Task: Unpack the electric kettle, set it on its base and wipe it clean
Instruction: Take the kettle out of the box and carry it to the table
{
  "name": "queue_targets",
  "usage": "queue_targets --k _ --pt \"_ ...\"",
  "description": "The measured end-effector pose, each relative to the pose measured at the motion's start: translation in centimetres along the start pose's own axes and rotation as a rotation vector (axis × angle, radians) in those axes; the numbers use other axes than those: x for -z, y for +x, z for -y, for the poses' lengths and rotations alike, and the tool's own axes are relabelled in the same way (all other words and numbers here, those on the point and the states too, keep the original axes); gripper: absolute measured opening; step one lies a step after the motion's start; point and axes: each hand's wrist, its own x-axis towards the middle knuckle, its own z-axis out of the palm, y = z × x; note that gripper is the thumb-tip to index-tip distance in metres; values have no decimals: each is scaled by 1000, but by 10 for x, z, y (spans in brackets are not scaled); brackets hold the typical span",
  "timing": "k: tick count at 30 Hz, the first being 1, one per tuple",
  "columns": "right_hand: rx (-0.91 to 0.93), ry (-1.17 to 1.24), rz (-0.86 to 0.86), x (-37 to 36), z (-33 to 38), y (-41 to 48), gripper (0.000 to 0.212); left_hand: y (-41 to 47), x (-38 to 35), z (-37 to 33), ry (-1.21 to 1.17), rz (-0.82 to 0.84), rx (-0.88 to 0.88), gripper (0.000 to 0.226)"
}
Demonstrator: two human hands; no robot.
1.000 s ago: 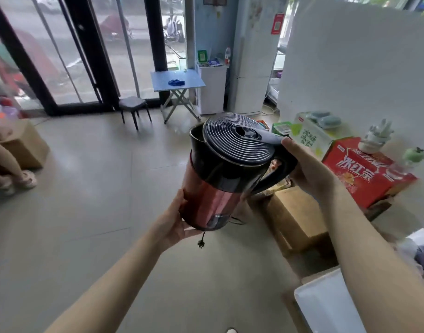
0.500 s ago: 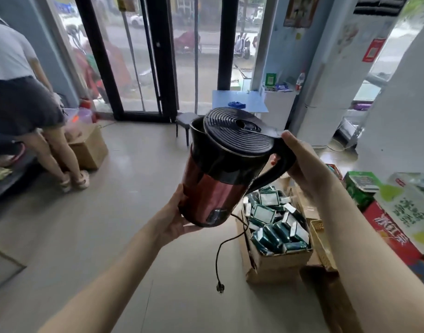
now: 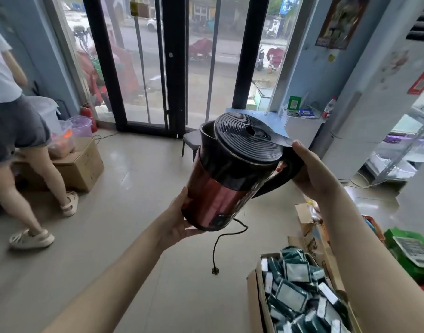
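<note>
Daylight enters through the glass doors (image 3: 189, 68) beyond the left hand (image 3: 178, 223) and lights the room brightly and evenly. The floor (image 3: 134, 188) below that hand carries a pale sheen. Soft reflections streak the kettle (image 3: 215, 198) body between both hands. The person (image 3: 16, 126) far left of the left hand is motion-blurred. Wide-angle distortion bends straight lines toward the edges. The shelving (image 3: 398, 150) right of the right hand (image 3: 314, 174) is overexposed.

A small street-front shop: glass doors (image 3: 172, 68) face the road, with stock cartons (image 3: 254, 299) right of them and a green counter sign (image 3: 294, 105).
</note>
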Motion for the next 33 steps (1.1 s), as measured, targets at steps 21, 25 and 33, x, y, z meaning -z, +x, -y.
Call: queue_targets --k 21,25,33 --pt "77 -34 -117 89 17 519 75 465 -23 -290 40 89 18 57" --pt "83 -48 -132 97 20 612 74 548 -16 -341 18 138 34 67" --pt "159 -11 -250 107 14 791 76 722 7 -471 0 179 57 38"
